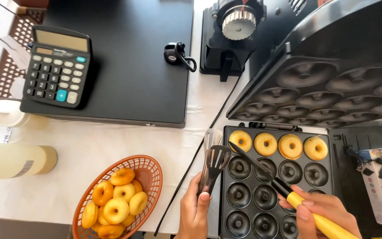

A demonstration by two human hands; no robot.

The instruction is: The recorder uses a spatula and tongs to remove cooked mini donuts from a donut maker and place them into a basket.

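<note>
White surface is carrying an open donut maker (226, 177) at 4 o'clock. Left hand (194, 210) is gripping slotted tongs (214, 163) at its edge, ready to lift. Right hand (321, 214) is closing around a yellow-handled pick (261, 170), tip reaching toward four golden donuts (278, 145) in the top row. Basket (149, 166) at 7 o'clock is holding finished ones.

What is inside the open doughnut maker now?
In the doughnut maker, four golden doughnuts fill the back row. The other visible moulds are empty. The right hand and its yellow-handled tool cover some front moulds.
</note>
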